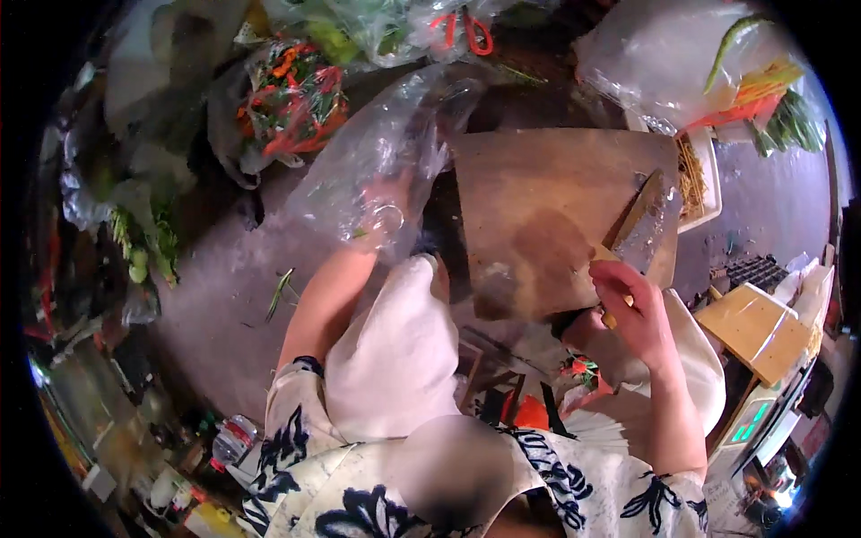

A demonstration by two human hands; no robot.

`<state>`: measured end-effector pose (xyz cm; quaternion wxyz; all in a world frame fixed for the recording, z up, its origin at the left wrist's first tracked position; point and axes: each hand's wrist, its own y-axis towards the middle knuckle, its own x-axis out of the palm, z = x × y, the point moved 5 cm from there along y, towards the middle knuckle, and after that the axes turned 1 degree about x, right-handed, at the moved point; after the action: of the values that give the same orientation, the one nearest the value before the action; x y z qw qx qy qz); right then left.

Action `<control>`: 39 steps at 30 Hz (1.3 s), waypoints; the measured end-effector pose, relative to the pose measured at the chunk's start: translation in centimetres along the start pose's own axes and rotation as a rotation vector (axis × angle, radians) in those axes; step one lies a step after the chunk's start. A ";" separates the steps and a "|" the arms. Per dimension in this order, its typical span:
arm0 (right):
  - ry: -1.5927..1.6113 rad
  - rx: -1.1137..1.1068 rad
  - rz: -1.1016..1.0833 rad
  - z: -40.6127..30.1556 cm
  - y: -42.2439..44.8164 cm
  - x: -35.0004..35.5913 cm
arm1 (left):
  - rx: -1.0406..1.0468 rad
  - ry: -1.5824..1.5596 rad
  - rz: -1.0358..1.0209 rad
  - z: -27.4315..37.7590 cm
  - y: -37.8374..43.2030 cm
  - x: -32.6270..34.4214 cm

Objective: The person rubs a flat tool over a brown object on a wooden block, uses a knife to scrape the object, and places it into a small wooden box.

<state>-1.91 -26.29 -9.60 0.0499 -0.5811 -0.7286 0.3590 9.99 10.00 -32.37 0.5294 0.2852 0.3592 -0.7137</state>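
Note:
My right hand (632,306) is curled around the yellowish handle of a broad-bladed knife (646,232). The blade, with small bits stuck to it, reaches over the right side of a wooden cutting board (521,175). A dark wet patch marks the board's middle. To the left, my left hand (387,202) shows blurred through a clear plastic bag (363,141). The plastic covers its fingers up to the wrist, and their grip on anything is unclear.
Beyond the board lie red-handled scissors (464,33) on bagged greens. A bag of red and green chillies (296,101) stands far left. On the right are a white container (703,178) of thin yellowish strips, a large plastic bag (652,60) and a digital scale (750,420).

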 end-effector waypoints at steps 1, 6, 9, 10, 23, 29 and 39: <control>0.001 0.009 0.016 0.1 -0.1 -0.2 | 0.006 -0.033 0.007 -0.1 0.1 0.3; -0.037 -0.040 -0.004 0.1 -0.3 -0.5 | 0.008 -0.203 0.059 -2.0 -1.0 -0.2; -0.084 -0.194 0.063 0.3 -0.3 -1.0 | -0.011 -0.358 0.099 -3.5 -2.1 -0.8; -0.080 -0.189 0.091 0.4 -0.2 -1.5 | -0.016 -0.411 0.122 -3.8 -2.5 -1.5; -0.380 -0.092 0.580 10.1 -0.7 -4.4 | -0.658 -0.815 0.590 1.8 -12.5 -23.4; -0.278 -0.186 0.602 12.6 1.4 -3.7 | -0.120 -0.543 0.490 14.9 -14.0 -30.3; 1.049 0.119 0.241 12.9 -2.5 -4.7 | 0.254 -0.703 -0.163 32.3 -10.3 -10.2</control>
<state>-8.80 -36.61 -16.06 0.3984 -0.7580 -0.5124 0.0646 2.04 -8.84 -3.44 0.5223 0.0569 0.0859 -0.8465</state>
